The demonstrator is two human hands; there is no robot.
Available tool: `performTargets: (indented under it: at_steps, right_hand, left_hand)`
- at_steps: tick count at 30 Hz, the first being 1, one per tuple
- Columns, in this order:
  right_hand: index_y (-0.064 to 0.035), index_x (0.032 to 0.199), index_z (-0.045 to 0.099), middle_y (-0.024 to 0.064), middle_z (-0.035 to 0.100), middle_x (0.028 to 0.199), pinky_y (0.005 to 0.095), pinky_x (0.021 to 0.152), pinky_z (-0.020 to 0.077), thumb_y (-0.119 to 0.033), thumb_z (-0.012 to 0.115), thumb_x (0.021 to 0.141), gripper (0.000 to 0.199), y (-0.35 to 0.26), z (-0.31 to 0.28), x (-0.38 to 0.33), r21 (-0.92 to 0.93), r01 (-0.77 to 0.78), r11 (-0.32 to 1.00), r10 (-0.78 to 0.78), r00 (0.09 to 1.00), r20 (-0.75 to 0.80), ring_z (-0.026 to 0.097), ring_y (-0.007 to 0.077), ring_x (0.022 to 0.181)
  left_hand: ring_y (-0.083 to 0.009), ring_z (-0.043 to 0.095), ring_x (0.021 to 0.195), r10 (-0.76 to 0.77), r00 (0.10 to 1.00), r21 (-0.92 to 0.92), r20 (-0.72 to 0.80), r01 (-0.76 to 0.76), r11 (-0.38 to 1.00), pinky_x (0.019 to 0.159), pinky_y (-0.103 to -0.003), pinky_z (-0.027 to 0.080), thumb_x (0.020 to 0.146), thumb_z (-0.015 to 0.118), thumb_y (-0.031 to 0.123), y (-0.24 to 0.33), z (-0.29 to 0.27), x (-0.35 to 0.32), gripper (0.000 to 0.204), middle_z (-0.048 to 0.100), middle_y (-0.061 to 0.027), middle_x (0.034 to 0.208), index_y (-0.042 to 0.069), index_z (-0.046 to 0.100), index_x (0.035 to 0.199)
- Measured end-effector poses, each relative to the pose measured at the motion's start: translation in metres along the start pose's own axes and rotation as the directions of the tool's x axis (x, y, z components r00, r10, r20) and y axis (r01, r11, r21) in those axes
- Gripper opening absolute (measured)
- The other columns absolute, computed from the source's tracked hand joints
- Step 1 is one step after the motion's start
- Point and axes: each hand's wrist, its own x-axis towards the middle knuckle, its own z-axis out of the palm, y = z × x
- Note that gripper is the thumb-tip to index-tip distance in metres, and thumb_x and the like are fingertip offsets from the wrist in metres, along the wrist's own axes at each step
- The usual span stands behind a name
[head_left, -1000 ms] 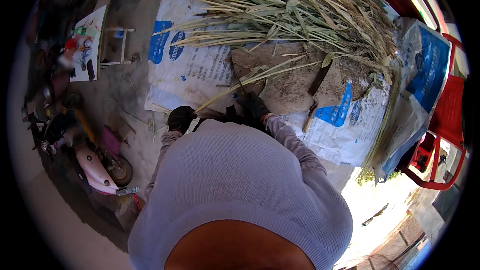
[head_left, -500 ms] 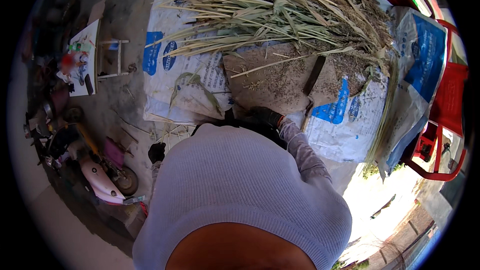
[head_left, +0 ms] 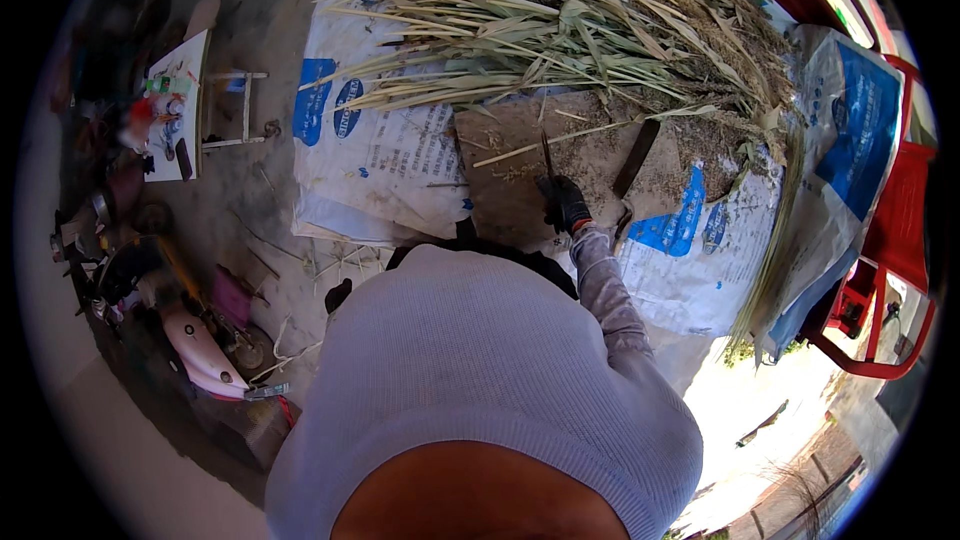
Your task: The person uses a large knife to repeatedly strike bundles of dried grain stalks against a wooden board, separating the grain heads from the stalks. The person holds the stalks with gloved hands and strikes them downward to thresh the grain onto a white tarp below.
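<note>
Stalks (head_left: 560,35): one leafy pile, on sacks (head_left: 395,175), ahead of the right fingers and well apart from the left hand (head_left: 338,295).

Right hand (head_left: 568,206): gloved; fingers closed around a thin blade (head_left: 546,150), which points away from them toward the pile.

Left hand: low, well to the left of the right fingers, partly hidden by the sweater (head_left: 470,340); state of its fingers cannot be told.

Board (head_left: 485,185): beneath and ahead of the right fingers, strewn with bits. Bar (head_left: 636,158): dark, to their right.

Risks, as judged: a cut glove, should the left fingers cross the blade's line; a snagged tip, should the blade push into tangled leaves; a skidding blade, should loose bits roll under it.
</note>
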Motion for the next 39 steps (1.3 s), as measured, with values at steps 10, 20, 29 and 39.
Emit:
performTargets:
  at_steps: [10, 20, 29, 39]
  right_hand:
    - [-0.0011, 0.110, 0.054, 0.0099, 0.058, 0.067, 0.0312, 0.042, 0.0469, -0.054, 0.067, 0.072, 0.066, -0.001, 0.027, -0.069, -0.092, -0.052, 0.994, 0.050, 0.998, -0.024, 0.058, 0.0179, 0.052]
    - [-0.0044, 0.108, 0.054, 0.0200, 0.058, 0.102, 0.0387, 0.078, 0.0487, -0.040, 0.069, 0.075, 0.050, 0.093, 0.059, -0.064, -0.494, 0.310, 0.812, -0.384, 0.922, -0.052, 0.059, 0.0357, 0.092]
    - [-0.0050, 0.108, 0.054, 0.0157, 0.064, 0.094, 0.0369, 0.073, 0.0493, -0.033, 0.069, 0.076, 0.045, 0.050, 0.058, -0.045, -0.227, 0.337, 0.914, -0.372, 0.918, -0.139, 0.063, 0.0296, 0.086]
    - [-0.0036, 0.107, 0.057, 0.0233, 0.060, 0.102, 0.0414, 0.078, 0.0477, -0.031, 0.058, 0.080, 0.039, 0.015, 0.033, -0.066, -0.328, 0.553, 0.766, -0.557, 0.826, 0.091, 0.060, 0.0366, 0.090]
  left_hand:
    - [-0.0295, 0.058, 0.094, 0.511, 0.630, 0.053, -0.585, -0.599, 0.799, 0.080, -0.041, 0.046, 0.077, 0.064, 0.028, 0.293, -0.141, 0.124, 0.034, 0.062, -0.0085, 0.103, 0.015, 0.061, 0.108]
    - [-0.0310, 0.059, 0.086, 0.746, 0.653, 0.345, -0.129, -0.676, 0.651, 0.077, -0.040, 0.047, 0.070, 0.070, 0.028, 0.359, -0.161, 0.119, 0.032, 0.062, -0.0120, 0.092, 0.018, 0.067, 0.100]
    - [-0.0267, 0.060, 0.075, 0.721, 0.632, 0.295, -0.283, -0.658, 0.693, 0.063, -0.040, 0.047, 0.078, 0.063, 0.031, 0.279, -0.123, 0.002, 0.023, 0.061, -0.0067, 0.082, 0.019, 0.065, 0.098]
    - [-0.0224, 0.061, 0.082, 0.723, 0.597, 0.020, -0.347, -0.766, 0.642, 0.070, -0.034, 0.048, 0.083, 0.058, 0.030, 0.206, -0.110, -0.045, 0.023, 0.064, -0.0077, 0.087, 0.014, 0.066, 0.097]
